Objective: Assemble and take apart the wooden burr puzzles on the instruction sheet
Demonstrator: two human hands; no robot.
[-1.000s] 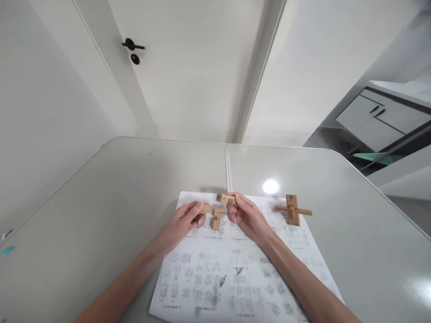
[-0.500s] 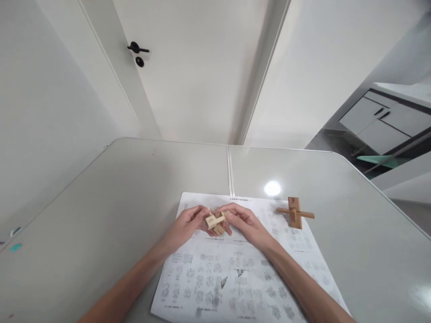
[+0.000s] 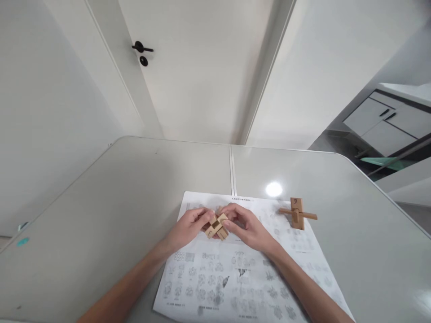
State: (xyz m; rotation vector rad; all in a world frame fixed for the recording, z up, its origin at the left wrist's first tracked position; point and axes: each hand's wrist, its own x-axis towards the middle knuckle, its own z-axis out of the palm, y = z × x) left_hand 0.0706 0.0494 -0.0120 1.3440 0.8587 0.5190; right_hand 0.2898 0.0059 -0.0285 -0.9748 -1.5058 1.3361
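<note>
Seen from my remote view through the head camera: a pale desk (image 3: 134, 179), its far edge running below a white door (image 3: 195, 72) with a black handle (image 3: 143, 47). A narrow seam (image 3: 232, 168) runs from the middle of the far edge toward the near edge. A printed sheet (image 3: 202, 280) lies on the near half of the desk, to both sides of the seam's line, bearing rows of small diagrams that I cannot read. Over the sheet's far part, near its middle, I observe a wooden cluster (image 3: 222, 233) of notched blocks set crosswise, one with a dark mark. The left hand (image 3: 190, 228) pinches it from the left, thumb uppermost; the right hand (image 3: 248, 228) pinches it from the right, thumb on the upper block. Each grip is thus closed on the wood; I cannot tell whether the blocks are fully interlocked or touch the sheet. At the sheet's far right corner, toward the desk's right edge, rests a wooden cross (image 3: 297, 214) of joined bars, also marked. A teal spot (image 3: 23, 242) shows near the desk's left edge.
</note>
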